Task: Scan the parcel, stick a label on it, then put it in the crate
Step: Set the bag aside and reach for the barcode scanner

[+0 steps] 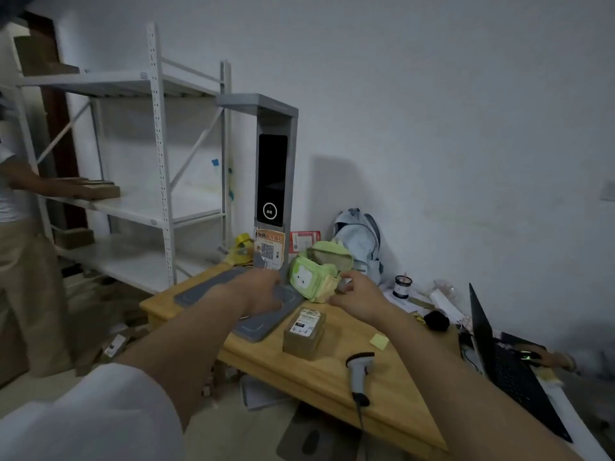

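The parcel, a small brown cardboard box with a white label on top, stands on the wooden table beside the grey scanning pad. My left hand hovers over that pad, back up and fingers pointing down, with nothing seen in it. My right hand is just beyond the parcel, at the edge of a green pouch. Its thumb and fingers are curled around something small and greyish that I cannot make out. A handheld barcode scanner lies near the table's front edge. No crate is in view.
A tall grey scanner tower rises from the pad. A yellow sticky note lies right of the parcel, and an open laptop is at far right. White shelving and another person are on the left, with clutter on the floor.
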Motion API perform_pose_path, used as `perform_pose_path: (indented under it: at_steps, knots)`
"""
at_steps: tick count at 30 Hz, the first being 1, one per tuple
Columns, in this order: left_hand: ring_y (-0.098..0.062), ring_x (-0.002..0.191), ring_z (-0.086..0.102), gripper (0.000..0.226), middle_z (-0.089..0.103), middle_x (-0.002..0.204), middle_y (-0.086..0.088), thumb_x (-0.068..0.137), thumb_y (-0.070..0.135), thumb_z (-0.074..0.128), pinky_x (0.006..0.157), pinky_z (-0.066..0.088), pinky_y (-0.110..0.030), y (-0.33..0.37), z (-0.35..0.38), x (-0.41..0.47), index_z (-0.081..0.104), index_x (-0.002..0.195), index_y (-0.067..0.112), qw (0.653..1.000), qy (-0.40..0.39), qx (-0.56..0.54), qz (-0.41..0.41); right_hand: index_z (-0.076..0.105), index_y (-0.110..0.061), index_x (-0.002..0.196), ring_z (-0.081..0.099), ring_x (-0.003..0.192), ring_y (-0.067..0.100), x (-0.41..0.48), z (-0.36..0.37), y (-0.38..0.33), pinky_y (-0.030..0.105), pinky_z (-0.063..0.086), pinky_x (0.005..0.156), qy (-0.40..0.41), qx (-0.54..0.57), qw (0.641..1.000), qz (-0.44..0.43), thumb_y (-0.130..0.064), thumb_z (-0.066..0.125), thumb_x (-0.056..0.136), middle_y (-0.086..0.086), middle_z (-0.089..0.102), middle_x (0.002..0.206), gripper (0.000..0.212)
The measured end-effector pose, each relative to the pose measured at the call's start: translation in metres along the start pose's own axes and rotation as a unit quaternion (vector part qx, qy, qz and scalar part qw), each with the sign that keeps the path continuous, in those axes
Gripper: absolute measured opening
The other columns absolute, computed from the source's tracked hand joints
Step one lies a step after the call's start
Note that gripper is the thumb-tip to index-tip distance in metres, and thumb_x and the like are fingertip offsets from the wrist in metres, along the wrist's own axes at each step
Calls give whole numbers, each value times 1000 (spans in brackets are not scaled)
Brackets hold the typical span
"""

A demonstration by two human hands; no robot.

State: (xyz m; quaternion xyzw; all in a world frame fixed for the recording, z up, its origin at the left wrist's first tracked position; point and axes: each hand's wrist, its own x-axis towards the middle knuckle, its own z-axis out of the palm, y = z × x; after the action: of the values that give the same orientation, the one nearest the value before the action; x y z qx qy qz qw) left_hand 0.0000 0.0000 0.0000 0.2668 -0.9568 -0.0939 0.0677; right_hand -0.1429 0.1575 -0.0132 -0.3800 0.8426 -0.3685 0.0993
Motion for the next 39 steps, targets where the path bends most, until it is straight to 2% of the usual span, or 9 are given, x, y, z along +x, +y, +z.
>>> perform_pose_path:
  at_steps: [2,5,7,12,20,24,29,34,39]
  knots:
    - [-27,120,51,58,52,135,-9,85,37,62,92,42,-31,-8,-4,10,44,135,14,1000,-6,15,7,39,-10,140,55,117,26,13,5,-3,33,46,92,3,10,1000,4,-29,73,79,11,55,130,73]
    - [-27,123,51,59,51,138,-9,86,40,60,98,43,-35,-30,-18,34,43,137,15,999,-3,46,15,41,-11,139,56,112,24,38,16,-13,31,46,87,12,17,1000,9,-27,71,81,11,56,128,67]
    - [-28,121,52,61,52,138,-9,85,42,60,96,44,-35,-49,-28,55,42,137,15,999,8,51,17,43,-11,138,55,105,21,55,25,-26,28,44,83,24,22,999,0,-24,70,83,8,56,123,63]
    - [-30,119,53,57,53,135,-12,85,42,59,92,44,-34,-90,-38,103,46,132,14,998,2,54,33,42,-10,140,53,121,26,97,45,-46,29,42,91,52,50,997,4,-21,66,86,10,52,136,60]
    - [-27,116,53,54,55,132,-8,85,44,58,90,42,-32,-118,-34,165,49,131,18,997,-3,35,73,42,-11,138,52,121,26,158,64,-53,35,44,95,99,58,993,34,-24,66,86,11,51,135,59]
    - [-28,121,52,57,53,135,-10,87,42,57,100,44,-36,-127,-27,193,45,135,13,997,-22,7,79,43,-10,137,52,121,27,183,73,-53,39,47,96,119,67,990,42,-21,67,84,13,52,135,59]
    - [-30,115,54,49,57,128,-13,91,44,50,99,46,-41,-141,-16,228,50,127,11,996,-29,-16,81,44,-7,136,52,120,27,218,79,-46,30,44,87,123,59,989,55,-17,66,86,14,53,132,55]
    - [-29,120,51,49,54,133,-13,92,41,50,101,43,-36,-152,-3,267,50,130,12,996,-40,-39,74,43,-8,137,52,120,28,261,86,-31,40,47,98,126,51,988,69,-20,66,85,14,50,135,58]
    - [-28,111,56,41,60,125,-13,91,39,53,93,46,-35,-161,5,319,56,120,10,995,-35,-51,79,43,-11,137,52,117,26,310,85,-16,29,42,87,123,56,988,77,-21,65,86,11,52,130,57]
